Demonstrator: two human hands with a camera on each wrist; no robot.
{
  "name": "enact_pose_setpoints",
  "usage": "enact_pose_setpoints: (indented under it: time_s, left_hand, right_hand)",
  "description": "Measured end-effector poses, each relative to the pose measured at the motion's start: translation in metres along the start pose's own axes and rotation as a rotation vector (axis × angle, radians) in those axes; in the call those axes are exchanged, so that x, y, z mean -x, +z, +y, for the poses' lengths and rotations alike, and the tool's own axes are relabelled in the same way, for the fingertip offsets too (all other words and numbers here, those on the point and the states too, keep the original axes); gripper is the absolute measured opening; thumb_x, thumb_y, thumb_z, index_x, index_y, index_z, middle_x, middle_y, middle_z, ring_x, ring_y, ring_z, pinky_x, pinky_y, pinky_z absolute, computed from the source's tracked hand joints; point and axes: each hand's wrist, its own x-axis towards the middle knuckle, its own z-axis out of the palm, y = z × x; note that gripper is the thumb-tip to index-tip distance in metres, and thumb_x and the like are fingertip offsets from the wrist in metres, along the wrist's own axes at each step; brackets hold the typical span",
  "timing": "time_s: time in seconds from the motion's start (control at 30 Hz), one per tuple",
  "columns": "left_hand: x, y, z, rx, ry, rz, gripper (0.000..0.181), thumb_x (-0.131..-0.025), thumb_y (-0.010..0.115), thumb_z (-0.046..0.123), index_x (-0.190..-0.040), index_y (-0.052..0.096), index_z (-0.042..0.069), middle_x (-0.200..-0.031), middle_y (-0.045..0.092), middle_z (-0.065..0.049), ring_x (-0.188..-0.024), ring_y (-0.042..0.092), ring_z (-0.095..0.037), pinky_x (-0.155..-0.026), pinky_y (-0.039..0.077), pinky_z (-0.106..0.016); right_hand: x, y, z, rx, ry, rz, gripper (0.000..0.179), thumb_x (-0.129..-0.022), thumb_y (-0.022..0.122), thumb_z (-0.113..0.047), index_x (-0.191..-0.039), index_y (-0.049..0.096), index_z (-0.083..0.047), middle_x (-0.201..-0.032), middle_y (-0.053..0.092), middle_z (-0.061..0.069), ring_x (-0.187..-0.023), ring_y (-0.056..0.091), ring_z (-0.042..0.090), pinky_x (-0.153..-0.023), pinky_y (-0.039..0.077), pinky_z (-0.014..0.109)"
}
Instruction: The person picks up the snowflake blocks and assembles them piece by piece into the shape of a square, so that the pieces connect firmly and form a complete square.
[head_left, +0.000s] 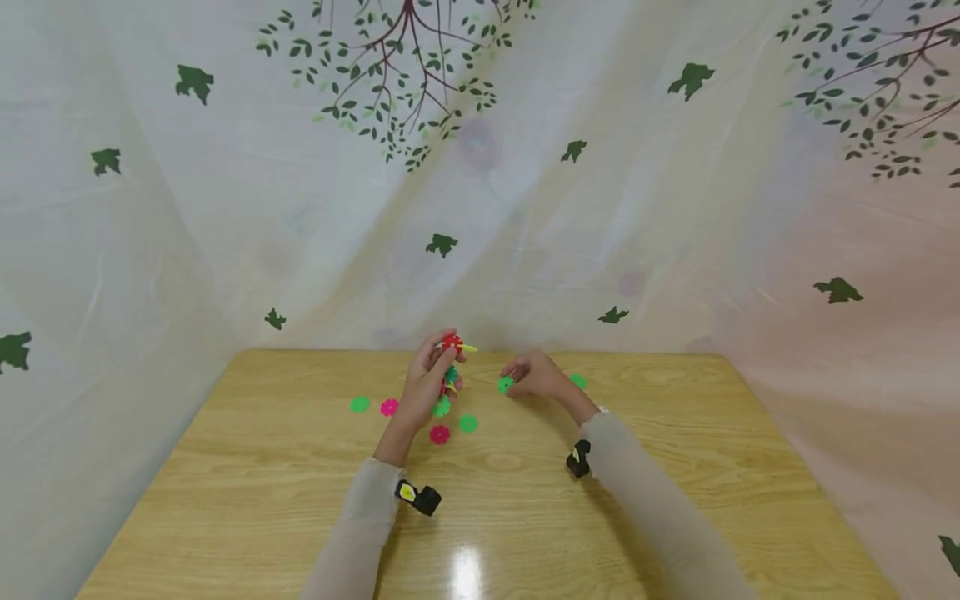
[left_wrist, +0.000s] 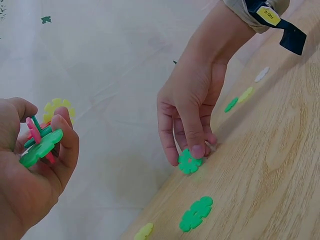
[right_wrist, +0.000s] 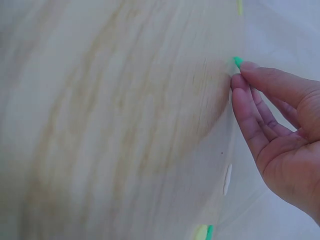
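In the head view my left hand (head_left: 426, 385) grips a cluster of joined flower-shaped plastic discs (head_left: 452, 343), coloured red, pink, green and yellow. The left wrist view shows the cluster's green disc (left_wrist: 42, 148) nearest the palm and a yellow disc (left_wrist: 60, 109) beyond the fingertips. My right hand (head_left: 538, 375), to the right of it, pinches a single green flower disc (head_left: 506, 385) between thumb and fingers, close over the table. In the right wrist view only a sliver of that green disc (right_wrist: 237, 61) shows past the thumb tip.
On the wooden table (head_left: 300, 500) lie loose discs: a green one (head_left: 360, 404) and a pink one (head_left: 389, 407) at left, another pink (head_left: 439, 435) and green (head_left: 468, 424) in front. Beyond the right hand are green, yellow (left_wrist: 246, 95) and white (left_wrist: 261, 74) discs. A printed cloth (head_left: 525, 250) hangs behind.
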Motion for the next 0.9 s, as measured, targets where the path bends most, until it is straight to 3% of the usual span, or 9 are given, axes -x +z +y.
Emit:
enact_pose_setpoints:
  time_s: [0.13, 0.2, 0.37, 0.47, 0.57, 0.73, 0.9]
  left_hand:
    - [0.001, -0.001, -0.002, 0.013, -0.004, -0.004, 0.04, -0.109, 0.049, 0.023, -0.148, 0.046, 0.013, -0.1, 0.062, 0.0, -0.059, 0.058, -0.005, -0.044, 0.047, -0.018]
    - [0.001, -0.002, -0.003, 0.013, -0.005, -0.002, 0.039, -0.109, 0.049, 0.023, -0.147, 0.046, 0.013, -0.1, 0.061, -0.001, -0.059, 0.058, -0.006, -0.044, 0.047, -0.019]
    - [0.0, -0.002, -0.004, 0.014, -0.001, 0.0, 0.038, -0.11, 0.048, 0.022, -0.147, 0.047, 0.013, -0.101, 0.061, -0.002, -0.058, 0.058, -0.006, -0.044, 0.047, -0.019]
    - [0.0, -0.002, -0.003, 0.018, 0.001, 0.003, 0.038, -0.109, 0.049, 0.022, -0.146, 0.047, 0.013, -0.099, 0.062, 0.0, -0.058, 0.058, -0.006, -0.044, 0.047, -0.019]
    - [0.001, -0.002, -0.003, 0.022, -0.006, 0.006, 0.038, -0.109, 0.049, 0.022, -0.146, 0.047, 0.014, -0.099, 0.062, 0.0, -0.058, 0.058, -0.007, -0.044, 0.047, -0.02]
    - [0.0, -0.003, -0.004, 0.021, -0.011, 0.001, 0.037, -0.11, 0.048, 0.024, -0.146, 0.047, 0.015, -0.101, 0.063, -0.001, -0.058, 0.058, -0.006, -0.044, 0.047, -0.019]
    - [0.0, -0.003, -0.002, 0.015, 0.011, -0.011, 0.038, -0.11, 0.046, 0.025, -0.146, 0.046, 0.014, -0.103, 0.063, -0.003, -0.058, 0.058, -0.005, -0.043, 0.048, -0.018]
  right_hand:
    - [0.003, 0.001, 0.004, -0.086, 0.006, 0.011, 0.031, -0.078, 0.082, 0.005, -0.109, 0.074, 0.008, -0.087, 0.073, 0.017, -0.073, 0.063, 0.01, -0.062, 0.057, 0.024]
    - [0.007, 0.0, 0.0, -0.126, 0.001, 0.016, 0.033, -0.079, 0.08, 0.007, -0.111, 0.072, 0.011, -0.089, 0.072, 0.022, -0.073, 0.065, 0.015, -0.064, 0.061, 0.033]
    - [0.014, -0.003, -0.004, -0.175, -0.013, 0.048, 0.037, -0.082, 0.08, 0.002, -0.118, 0.071, 0.009, -0.103, 0.07, 0.029, -0.082, 0.067, 0.017, -0.073, 0.059, 0.029]
    - [0.017, -0.004, -0.006, -0.235, -0.038, 0.064, 0.039, -0.084, 0.081, -0.002, -0.12, 0.07, 0.008, -0.103, 0.071, 0.025, -0.083, 0.066, 0.01, -0.075, 0.058, 0.02]
    - [0.021, -0.005, -0.013, -0.306, -0.065, 0.077, 0.038, -0.086, 0.08, -0.002, -0.121, 0.069, 0.008, -0.099, 0.073, 0.016, -0.081, 0.069, 0.009, -0.078, 0.061, 0.025]
    - [0.025, -0.007, -0.029, -0.374, -0.124, 0.116, 0.037, -0.087, 0.08, -0.006, -0.122, 0.071, 0.002, -0.092, 0.076, 0.0, -0.082, 0.071, 0.01, -0.084, 0.062, 0.043]
    - [0.027, -0.007, -0.047, -0.461, -0.193, 0.144, 0.038, -0.088, 0.079, -0.006, -0.123, 0.07, 0.004, -0.092, 0.075, -0.004, -0.082, 0.073, 0.011, -0.083, 0.063, 0.039]
